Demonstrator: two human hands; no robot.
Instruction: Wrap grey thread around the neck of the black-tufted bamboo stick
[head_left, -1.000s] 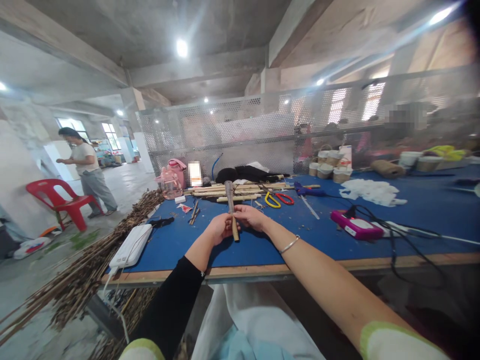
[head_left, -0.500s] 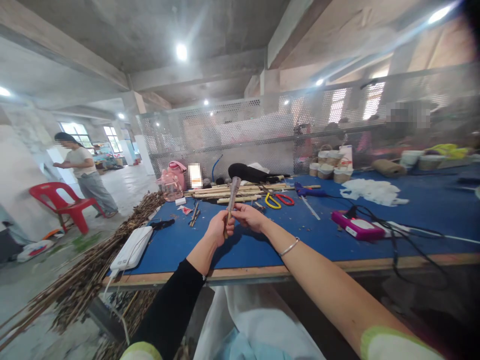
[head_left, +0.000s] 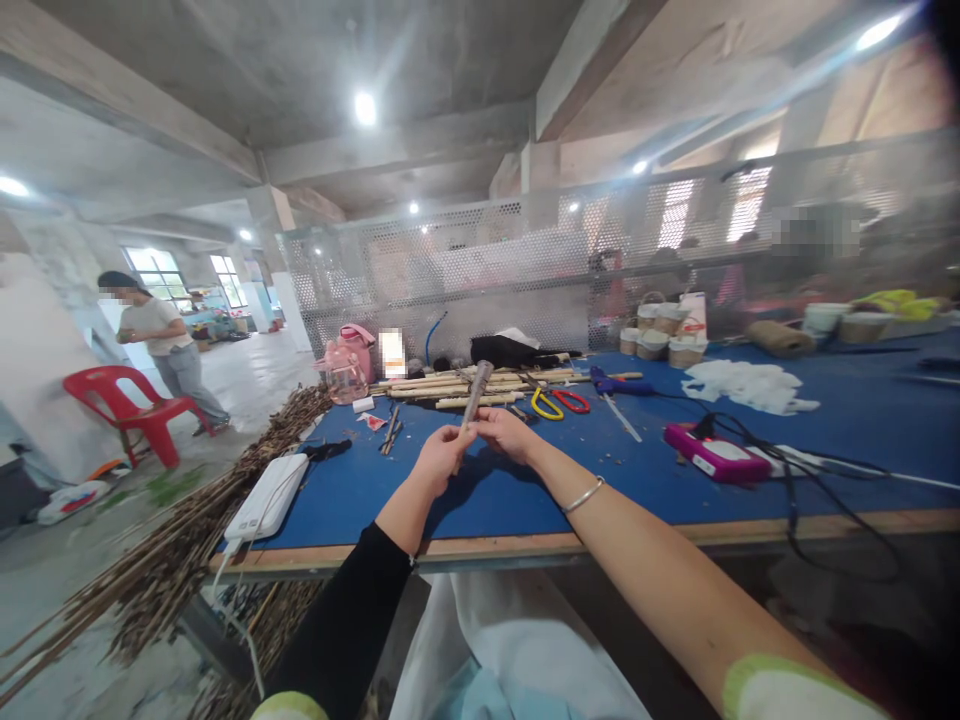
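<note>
A short stick-like piece [head_left: 475, 392] with a greyish, wider upper end tilts up and slightly right above the blue table. My left hand [head_left: 442, 458] is closed around its lower part, which the fingers mostly hide. My right hand [head_left: 506, 435] pinches the same piece from the right, just above the left fingers, with fingertips meeting the left thumb. Behind its tip lies a dark bundle [head_left: 510, 350]. Several pale sticks [head_left: 427, 386] lie beyond my hands, with yellow-and-red-handled scissors [head_left: 547, 404] to the right.
The blue tabletop [head_left: 360, 510] carries a white power strip [head_left: 270, 495], a blue glue gun [head_left: 616, 382], a magenta box with cables [head_left: 716, 455] and white material [head_left: 750, 385]. Dry stalks [head_left: 165, 560] lean along the left edge. A person [head_left: 161, 335] stands beyond a red chair [head_left: 135, 405].
My hands and the piece have shifted slightly right. The left hand has turned, showing more of its back, and less of the piece's lower end shows. The person at left has moved slightly.
</note>
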